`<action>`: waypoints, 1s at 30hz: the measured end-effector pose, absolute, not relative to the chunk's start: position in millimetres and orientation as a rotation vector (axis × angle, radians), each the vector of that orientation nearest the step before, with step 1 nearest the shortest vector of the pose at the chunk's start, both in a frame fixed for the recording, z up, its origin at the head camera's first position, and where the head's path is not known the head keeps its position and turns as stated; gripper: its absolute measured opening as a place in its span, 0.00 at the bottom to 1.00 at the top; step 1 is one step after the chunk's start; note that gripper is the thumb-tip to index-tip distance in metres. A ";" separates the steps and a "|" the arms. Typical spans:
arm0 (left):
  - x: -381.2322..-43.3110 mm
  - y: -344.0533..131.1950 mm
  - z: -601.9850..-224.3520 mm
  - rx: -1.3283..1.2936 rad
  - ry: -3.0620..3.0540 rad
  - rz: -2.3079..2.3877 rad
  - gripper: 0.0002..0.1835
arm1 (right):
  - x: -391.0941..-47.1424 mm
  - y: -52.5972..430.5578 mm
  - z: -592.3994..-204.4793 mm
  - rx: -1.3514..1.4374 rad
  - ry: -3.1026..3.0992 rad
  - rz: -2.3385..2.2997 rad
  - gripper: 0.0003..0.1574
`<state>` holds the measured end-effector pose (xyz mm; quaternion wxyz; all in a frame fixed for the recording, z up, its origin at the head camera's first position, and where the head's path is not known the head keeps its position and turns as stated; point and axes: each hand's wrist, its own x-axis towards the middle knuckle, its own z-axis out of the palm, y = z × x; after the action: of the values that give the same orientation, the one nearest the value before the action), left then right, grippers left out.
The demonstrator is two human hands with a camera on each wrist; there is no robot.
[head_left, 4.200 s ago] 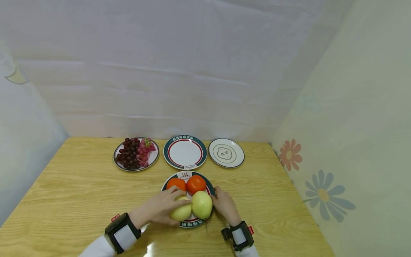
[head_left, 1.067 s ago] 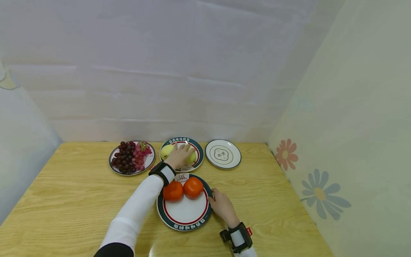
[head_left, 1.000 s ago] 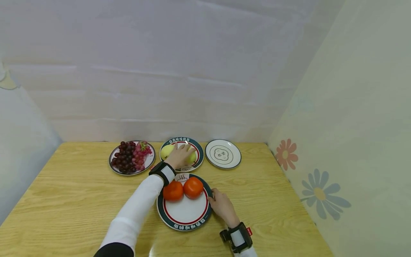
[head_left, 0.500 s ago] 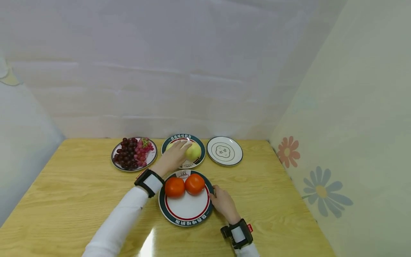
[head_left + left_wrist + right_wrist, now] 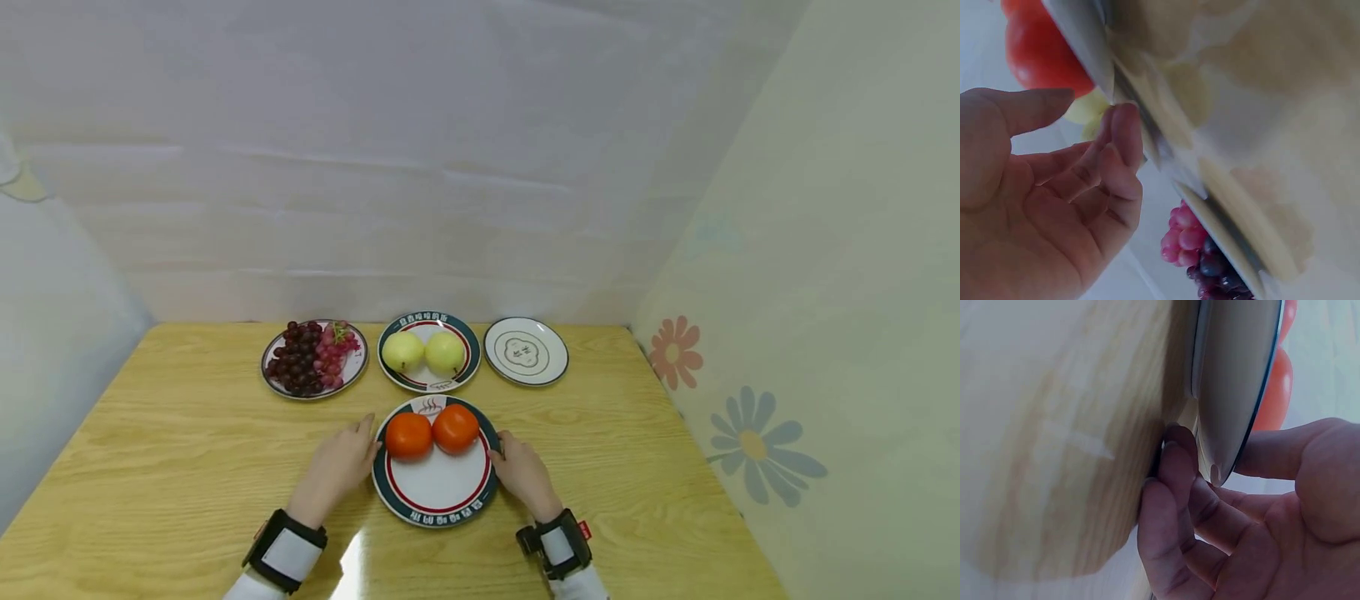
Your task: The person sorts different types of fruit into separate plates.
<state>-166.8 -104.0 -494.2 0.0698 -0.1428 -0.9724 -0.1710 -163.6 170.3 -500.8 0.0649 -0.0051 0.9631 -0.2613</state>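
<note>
Where the wooden table [image 5: 150, 467] runs left of the left hand [image 5: 333, 471]: a broad span of wood up to the edge, room for those fingers to move.
Grape plate [image 5: 356, 364]: beyond the left fingertips, near the back edge, with dark grapes [image 5: 300, 364] and pink grapes [image 5: 332, 358] lying on it.
Left hand: fingers relaxed and loosely bent, grasp slack, the thumb held apart from them; they stand at the left rim of the front plate [image 5: 438, 492], and I can't tell whether a fingertip touches it.
Pear plate [image 5: 472, 346]: beyond the front plate and farther off than any fingertip, its near rim all but meeting the front plate's; the left pear [image 5: 402, 352] and right pear [image 5: 445, 353] sit side by side.
Front plate: between the two hands, white inside a red ring and dark green border; the left orange-red fruit [image 5: 408, 437] lies nearest the left fingers, the right orange-red fruit [image 5: 456, 429] beside it.
Right hand [image 5: 525, 475]: grasping the front plate's right rim, thumb on top, other fingertips below.
Small plate [image 5: 553, 350]: straight beyond the right fingers, just beside the pear plate, a line drawing at its centre.
Right wall [image 5: 810, 250]: past the table's right edge, a fair span of wood between it and the right fingers.
</note>
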 end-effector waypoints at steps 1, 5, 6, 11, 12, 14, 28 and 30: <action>-164.2 -103.6 -497.3 -0.425 -2.933 -0.521 0.24 | -163.7 170.3 -500.4 -0.011 2.909 -0.785 0.22; -157.4 -98.3 -503.7 -0.425 -2.926 -0.510 0.21 | -165.0 170.1 -498.6 0.003 2.903 -0.770 0.23; -156.3 -97.0 -504.6 -0.423 -2.919 -0.487 0.20 | -165.4 169.8 -497.7 0.008 2.909 -0.757 0.23; -153.6 -91.8 -505.6 -0.405 -2.907 -0.405 0.19 | -171.0 168.5 -487.0 -0.100 3.022 -0.669 0.27; -153.5 -91.5 -506.2 -0.399 -2.911 -0.393 0.19 | -172.5 167.6 -483.3 -0.149 3.050 -0.643 0.29; -153.4 -91.1 -507.1 -0.387 -2.918 -0.384 0.19 | -175.4 164.8 -475.3 -0.288 3.078 -0.612 0.33; -154.3 -90.1 -505.6 -0.407 -2.955 -0.380 0.20 | -193.4 143.6 -470.7 -0.742 2.942 -0.339 0.41; -154.5 -90.0 -505.3 -0.409 -2.953 -0.384 0.19 | -199.2 146.2 -470.9 -0.778 2.922 -0.341 0.41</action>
<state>-154.5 -90.0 -505.3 0.0677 -0.1358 -0.9802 -0.1274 -199.2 146.2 -470.9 0.0494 -0.2553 0.9591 -0.1119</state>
